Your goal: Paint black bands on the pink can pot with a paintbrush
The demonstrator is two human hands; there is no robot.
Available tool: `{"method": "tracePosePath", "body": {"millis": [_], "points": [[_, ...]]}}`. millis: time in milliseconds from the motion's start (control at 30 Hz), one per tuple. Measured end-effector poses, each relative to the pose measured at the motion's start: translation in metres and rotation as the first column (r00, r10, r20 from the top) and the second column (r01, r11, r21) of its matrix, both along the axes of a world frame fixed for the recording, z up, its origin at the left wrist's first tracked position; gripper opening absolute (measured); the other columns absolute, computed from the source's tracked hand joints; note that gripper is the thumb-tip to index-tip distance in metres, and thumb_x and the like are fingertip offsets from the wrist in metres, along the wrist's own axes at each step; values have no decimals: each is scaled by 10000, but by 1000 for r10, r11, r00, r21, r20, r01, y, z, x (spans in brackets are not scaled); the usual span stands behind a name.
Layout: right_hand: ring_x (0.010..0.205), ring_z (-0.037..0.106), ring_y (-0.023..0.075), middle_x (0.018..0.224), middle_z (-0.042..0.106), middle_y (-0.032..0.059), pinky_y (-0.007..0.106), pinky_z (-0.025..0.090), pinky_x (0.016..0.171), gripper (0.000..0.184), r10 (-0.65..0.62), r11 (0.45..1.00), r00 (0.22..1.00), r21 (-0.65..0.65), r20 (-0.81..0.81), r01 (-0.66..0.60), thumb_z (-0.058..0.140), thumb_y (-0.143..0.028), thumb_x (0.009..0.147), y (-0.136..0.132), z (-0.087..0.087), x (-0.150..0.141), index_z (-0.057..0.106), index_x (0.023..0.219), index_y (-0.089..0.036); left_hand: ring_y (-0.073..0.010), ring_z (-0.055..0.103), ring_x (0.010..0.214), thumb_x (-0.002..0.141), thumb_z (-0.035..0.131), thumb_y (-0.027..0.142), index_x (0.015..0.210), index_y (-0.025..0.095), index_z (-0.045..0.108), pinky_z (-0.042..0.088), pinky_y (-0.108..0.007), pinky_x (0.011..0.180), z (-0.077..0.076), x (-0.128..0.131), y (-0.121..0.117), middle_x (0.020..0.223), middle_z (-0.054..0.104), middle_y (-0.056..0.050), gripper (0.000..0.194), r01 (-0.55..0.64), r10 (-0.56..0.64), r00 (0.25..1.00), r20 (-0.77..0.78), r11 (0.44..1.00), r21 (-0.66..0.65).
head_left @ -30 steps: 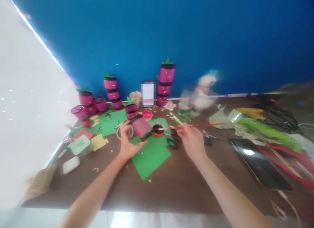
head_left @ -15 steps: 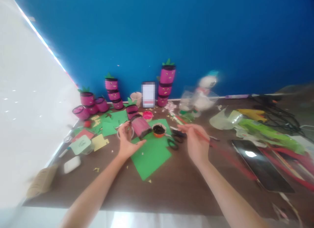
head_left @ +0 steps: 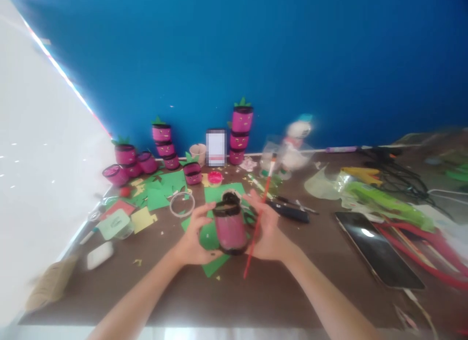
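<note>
Pink cup [head_left: 231, 230] — black-rimmed (mouth up)

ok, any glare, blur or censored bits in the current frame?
Head view: bright glare spot on the black phone; head view, far left: white area washed out; head view, back: upright screen pixelated; head view, right: green packet smeared; head view, centre: pink jar soft.
</note>
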State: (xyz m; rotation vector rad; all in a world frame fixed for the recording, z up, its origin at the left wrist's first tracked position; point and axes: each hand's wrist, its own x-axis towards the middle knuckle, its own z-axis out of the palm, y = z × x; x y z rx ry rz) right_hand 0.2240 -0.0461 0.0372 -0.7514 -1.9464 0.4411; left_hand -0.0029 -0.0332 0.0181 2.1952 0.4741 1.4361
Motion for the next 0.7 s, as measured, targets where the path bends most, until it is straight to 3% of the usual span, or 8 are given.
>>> {"method": "tracePosePath", "body": {"millis": [167, 467, 700], "points": [[1315, 328, 341, 1464, 218, 242, 490, 361, 1033, 1026, 15, 999, 998, -43, 63, -13, 800, -276, 561, -6, 3, 1, 189, 1380, -177, -322, 343, 1309, 546, 758, 141, 1320, 325, 219, 322, -580, 1041, 5, -4, -2, 1335, 330, -150, 961, 3, 0, 996, -87, 999, 33], [1309, 332, 358, 1363, 394, 224, 501, 339, 1040, 1020, 10, 1000, 991, -8, 137, -9, 817, -316, 516, -10, 17, 0, 256, 1356, -176, -329, 356, 1301, 522, 745, 132, 1317, 334, 208, 382, -563, 1005, 1, -2, -3, 1333, 341, -140, 980, 21, -21, 996, -83, 1000, -2], [1265, 394, 361, 1344, 399, 227, 486, 377, 1008, 983, 22, 999, 992, 21, 128, -25, 807, -331, 533, -11, 18, 0, 272, 1341, -168, -332, 387, 1280, 508, 751, 127, 1336, 317, 203, 364, -575, 1017, 1, -1, -4, 1324, 353, -153, 1011, 38, -38, 998, -57, 999, 2]]}}
